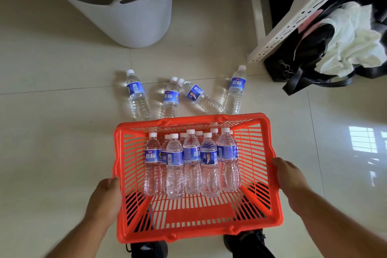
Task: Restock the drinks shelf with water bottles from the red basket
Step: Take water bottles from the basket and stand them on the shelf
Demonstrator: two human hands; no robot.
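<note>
A red plastic basket is held above the tiled floor, with several blue-labelled water bottles standing upright inside it. My left hand grips the basket's left rim. On the right rim, my right hand grips the basket too. Several more bottles lie or lean on the floor just beyond the basket's far edge, one at the right end. A white shelf post with holes slants at the upper right.
A white tub with a handle slot stands on the floor ahead. A black bag with white cloth on it sits at the right under the shelf. My shoes show below the basket.
</note>
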